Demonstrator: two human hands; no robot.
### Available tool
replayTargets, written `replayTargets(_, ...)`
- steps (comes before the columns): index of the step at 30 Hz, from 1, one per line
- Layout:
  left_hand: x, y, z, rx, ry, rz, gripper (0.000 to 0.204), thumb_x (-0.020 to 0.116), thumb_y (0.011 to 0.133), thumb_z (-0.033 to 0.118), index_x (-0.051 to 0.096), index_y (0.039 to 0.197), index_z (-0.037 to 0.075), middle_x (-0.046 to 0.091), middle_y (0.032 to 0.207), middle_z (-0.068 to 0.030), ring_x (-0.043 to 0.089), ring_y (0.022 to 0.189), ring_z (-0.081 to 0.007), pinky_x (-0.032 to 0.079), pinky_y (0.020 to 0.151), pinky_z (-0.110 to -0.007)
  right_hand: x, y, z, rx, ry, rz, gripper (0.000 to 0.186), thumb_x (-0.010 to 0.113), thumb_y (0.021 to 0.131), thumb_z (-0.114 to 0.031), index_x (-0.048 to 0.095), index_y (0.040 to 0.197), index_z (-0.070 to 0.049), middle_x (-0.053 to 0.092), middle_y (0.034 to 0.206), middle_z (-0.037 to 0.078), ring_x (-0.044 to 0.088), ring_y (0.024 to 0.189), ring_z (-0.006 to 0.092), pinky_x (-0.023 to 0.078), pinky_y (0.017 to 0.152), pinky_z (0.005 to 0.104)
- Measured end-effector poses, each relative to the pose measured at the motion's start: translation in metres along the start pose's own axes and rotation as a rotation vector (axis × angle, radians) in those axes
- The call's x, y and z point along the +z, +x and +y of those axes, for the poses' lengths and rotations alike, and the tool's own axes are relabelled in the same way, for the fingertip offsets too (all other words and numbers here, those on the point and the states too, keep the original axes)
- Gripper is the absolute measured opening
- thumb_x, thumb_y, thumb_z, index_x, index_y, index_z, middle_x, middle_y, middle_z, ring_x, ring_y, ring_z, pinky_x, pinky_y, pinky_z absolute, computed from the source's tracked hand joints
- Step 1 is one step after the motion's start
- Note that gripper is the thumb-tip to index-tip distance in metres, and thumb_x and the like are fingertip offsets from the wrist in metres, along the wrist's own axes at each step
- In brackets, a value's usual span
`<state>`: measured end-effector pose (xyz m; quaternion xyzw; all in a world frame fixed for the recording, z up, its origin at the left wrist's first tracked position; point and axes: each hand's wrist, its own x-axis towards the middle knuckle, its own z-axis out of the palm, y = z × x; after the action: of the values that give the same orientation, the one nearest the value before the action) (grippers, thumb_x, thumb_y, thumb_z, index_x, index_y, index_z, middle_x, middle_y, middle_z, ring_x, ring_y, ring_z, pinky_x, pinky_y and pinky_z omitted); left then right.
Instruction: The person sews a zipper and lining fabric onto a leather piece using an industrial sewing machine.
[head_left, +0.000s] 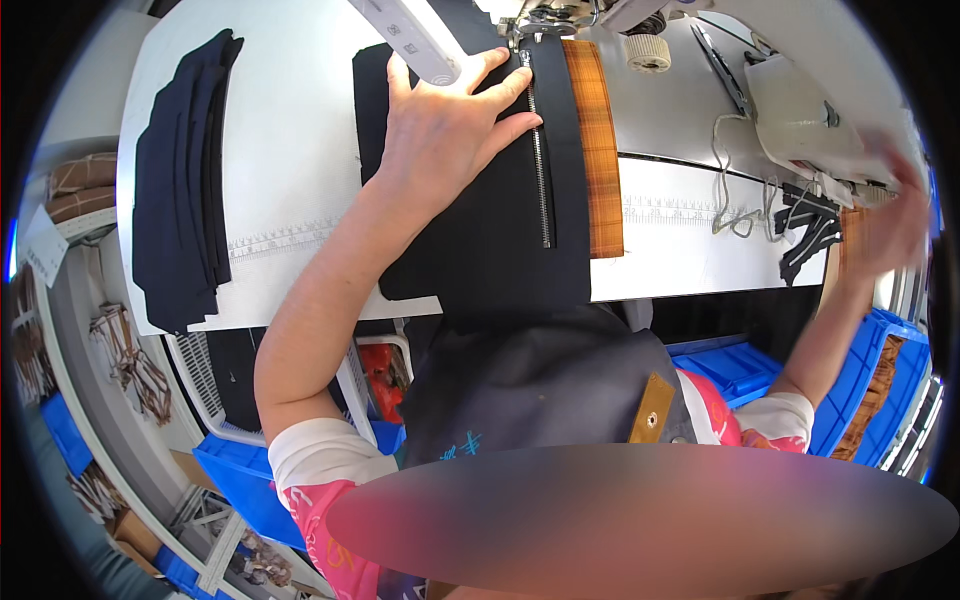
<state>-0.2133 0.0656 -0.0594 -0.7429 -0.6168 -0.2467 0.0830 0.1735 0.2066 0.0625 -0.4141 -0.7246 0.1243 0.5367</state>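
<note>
My left hand [435, 130] lies with fingers spread on a black fabric piece [470, 240], its fingertips beside and on a metal-toothed zipper [541, 160]. The zipper runs lengthwise down the fabric, its upper end close to the presser foot [535, 28] of a sewing machine. An orange-brown plaid fabric strip [595, 150] shows along the right edge of the black piece. My right hand [895, 220] is raised far to the right, near the machine's end, smeared by motion; its fingers cannot be made out.
A stack of black fabric pieces [185, 180] lies on the left of the white table [280, 180]. Black scraps [808, 230] and a loose cord [735, 215] lie at right, with tweezers [720, 65] behind. A white bar [410, 40] hangs over my left hand. Blue bins [735, 370] stand below.
</note>
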Motion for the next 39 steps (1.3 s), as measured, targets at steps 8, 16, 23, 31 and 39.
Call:
replayTargets(8, 0.0, 0.001, 0.003, 0.002, 0.012, -0.008, 0.04, 0.071, 0.083, 0.041, 0.07, 0.116, 0.018, 0.064, 0.121, 0.0, 0.061, 0.107, -0.021, 0.044, 0.083, -0.039, 0.219, -0.052, -0.029, 0.162, -0.078, -1.091, 0.037, 0.06, 0.093, -0.023, 0.059, 0.124, -0.004, 0.061, 0.125, 0.013, 0.057, 0.113, 0.026, 0.043, 0.096, 0.0362)
replayTargets(16, -0.001, 0.001, 0.0, 0.032, 0.035, -0.003, 0.041, 0.07, 0.084, 0.042, 0.07, 0.118, 0.019, 0.064, 0.122, 0.0004, 0.061, 0.107, -0.0203, 0.042, 0.085, -0.041, 0.249, -0.062, -0.03, -0.013, 0.38, -0.787, 0.029, 0.058, 0.096, -0.024, 0.065, 0.118, -0.006, 0.066, 0.119, 0.012, 0.063, 0.104, 0.0229, 0.05, 0.087, 0.0329)
replayTargets(23, 0.0, 0.002, -0.001, 0.028, -0.012, 0.01, 0.039, 0.071, 0.083, 0.041, 0.071, 0.116, 0.019, 0.065, 0.121, 0.0002, 0.061, 0.107, -0.0204, 0.044, 0.082, -0.04, 0.223, -0.064, -0.02, 0.42, 0.166, -0.86, 0.028, 0.063, 0.093, -0.02, 0.066, 0.116, -0.005, 0.071, 0.109, 0.01, 0.066, 0.097, 0.0202, 0.05, 0.084, 0.0313)
replayTargets(31, -0.002, 0.0, -0.001, 0.011, 0.011, -0.019, 0.039, 0.07, 0.084, 0.042, 0.071, 0.116, 0.019, 0.065, 0.122, -0.0001, 0.061, 0.107, -0.021, 0.043, 0.083, -0.04, 0.251, -0.05, -0.024, 0.02, 0.017, -1.005, 0.038, 0.065, 0.092, -0.028, 0.063, 0.123, -0.005, 0.064, 0.124, 0.012, 0.06, 0.112, 0.0187, 0.047, 0.096, 0.0291)
replayTargets(39, 0.0, 0.002, 0.0, 0.024, 0.011, -0.012, 0.04, 0.069, 0.085, 0.043, 0.07, 0.117, 0.019, 0.064, 0.122, -0.0005, 0.061, 0.109, -0.0207, 0.041, 0.088, -0.043, 0.258, -0.064, 0.012, 0.079, 0.284, -0.995, 0.043, 0.061, 0.094, -0.03, 0.058, 0.129, -0.004, 0.058, 0.134, 0.012, 0.055, 0.123, 0.021, 0.044, 0.1, 0.0304)
